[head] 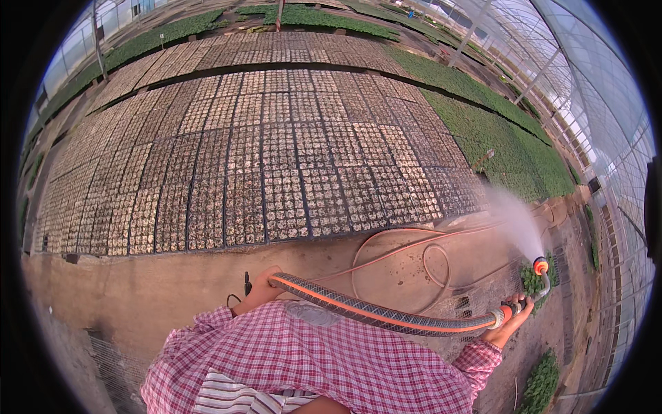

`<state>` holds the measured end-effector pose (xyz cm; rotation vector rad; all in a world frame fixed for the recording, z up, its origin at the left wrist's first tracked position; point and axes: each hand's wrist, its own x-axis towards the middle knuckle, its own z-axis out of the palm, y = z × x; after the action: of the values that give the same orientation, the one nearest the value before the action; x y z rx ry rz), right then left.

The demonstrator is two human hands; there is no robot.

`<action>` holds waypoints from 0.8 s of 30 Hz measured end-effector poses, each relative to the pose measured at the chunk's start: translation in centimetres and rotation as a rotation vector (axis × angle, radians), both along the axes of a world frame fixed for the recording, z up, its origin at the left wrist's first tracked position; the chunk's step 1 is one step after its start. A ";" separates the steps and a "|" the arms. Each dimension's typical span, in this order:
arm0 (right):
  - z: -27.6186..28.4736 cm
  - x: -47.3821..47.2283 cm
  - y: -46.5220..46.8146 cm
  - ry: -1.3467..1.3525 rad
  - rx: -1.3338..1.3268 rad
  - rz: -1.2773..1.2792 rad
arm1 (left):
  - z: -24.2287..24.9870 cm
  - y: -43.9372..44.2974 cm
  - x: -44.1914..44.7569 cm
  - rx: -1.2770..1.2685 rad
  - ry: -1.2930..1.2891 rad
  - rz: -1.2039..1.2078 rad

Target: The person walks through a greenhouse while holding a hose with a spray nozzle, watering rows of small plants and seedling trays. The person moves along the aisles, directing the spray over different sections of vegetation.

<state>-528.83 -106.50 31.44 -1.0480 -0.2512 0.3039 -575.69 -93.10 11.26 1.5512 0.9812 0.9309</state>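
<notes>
My right hand (509, 318) grips the handle of a watering wand (544, 289) with an orange shower head (540, 266). A fan of water (514, 220) sprays from the head toward the near right corner of the seedling trays (331, 155). From the wand's collar, a thick black-and-orange hose (382, 314) bows across my front. My left hand (269, 287) is closed around this hose near its other visible end. The trays are dark, with many small cells of pale, speckled growing medium.
Dense green seedlings (496, 139) fill trays on the right of the bench. A thin pinkish hose (362, 248) lies in loops on the dirt path (181, 279). Leafy plants (540, 380) grow at lower right. Metal posts (470, 33) and clear plastic sheeting (600, 103) form the greenhouse.
</notes>
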 end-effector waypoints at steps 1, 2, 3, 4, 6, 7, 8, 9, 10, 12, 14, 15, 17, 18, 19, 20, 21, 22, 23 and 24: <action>-0.9 1.4 0.2 0.003 0.003 0.037 | -0.6 -0.4 -0.1 -0.008 -0.001 0.017; -0.7 0.3 0.7 -0.037 0.002 0.035 | -1.3 -0.4 0.0 -0.013 0.001 0.032; -1.9 2.5 0.5 -0.009 0.008 0.131 | -2.2 -0.4 0.0 -0.012 0.003 0.046; -3.5 3.8 0.9 -0.012 0.005 0.058 | -3.0 -0.5 -0.1 0.003 -0.002 0.050; -5.2 3.2 2.4 0.007 -0.004 0.222 | -1.7 -1.1 -0.5 -0.027 -0.051 0.064; -5.6 2.6 3.3 0.066 0.027 0.350 | -1.2 -1.5 -0.9 -0.035 -0.073 0.058; -6.4 2.6 4.7 0.139 0.079 0.536 | -1.7 -2.0 -1.2 -0.036 -0.094 0.106; -7.1 2.4 5.8 0.218 0.131 0.711 | -1.9 -2.4 -1.6 -0.028 -0.101 0.125; -6.7 -1.2 7.6 0.279 0.107 0.619 | -2.1 -2.8 -2.1 -0.020 -0.103 0.143; -9.5 -2.2 10.3 0.482 0.176 0.822 | -2.1 -3.3 -2.9 -0.039 -0.140 0.140; -11.0 -5.4 13.0 0.653 0.222 1.094 | -1.4 -4.0 -3.7 -0.097 -0.197 0.125; -10.9 -8.9 14.6 0.735 0.237 1.175 | -0.5 -4.9 -4.3 -0.124 -0.177 0.142; -12.8 -12.9 16.7 0.901 0.203 1.295 | 1.4 -5.6 -5.5 -0.174 -0.134 0.117; -13.0 -16.2 17.4 0.941 0.215 1.398 | 0.9 -6.0 -6.0 -0.199 -0.237 0.114; -12.3 -19.8 17.7 1.087 0.183 1.477 | 0.9 -6.3 -6.2 -0.238 -0.268 0.118; -13.4 -21.7 18.3 1.191 0.147 1.529 | 1.2 -6.4 -6.5 -0.276 -0.293 0.108; -13.0 -24.6 18.4 1.188 0.105 1.579 | 1.5 -6.6 -6.7 -0.315 -0.322 0.107; -13.6 -26.7 18.6 1.267 0.078 1.680 | 1.2 -6.9 -6.7 -0.250 -0.283 0.158; -13.5 -28.6 18.4 1.298 0.021 1.701 | 0.8 -6.8 -6.8 -0.249 -0.256 0.142; -13.5 -30.3 18.3 1.375 -0.038 1.792 | 0.3 -6.9 -7.0 -0.244 -0.235 0.144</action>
<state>-559.11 -88.17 17.91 -0.1588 0.1611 2.4877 -582.65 -100.01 11.54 1.1518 1.0050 1.0269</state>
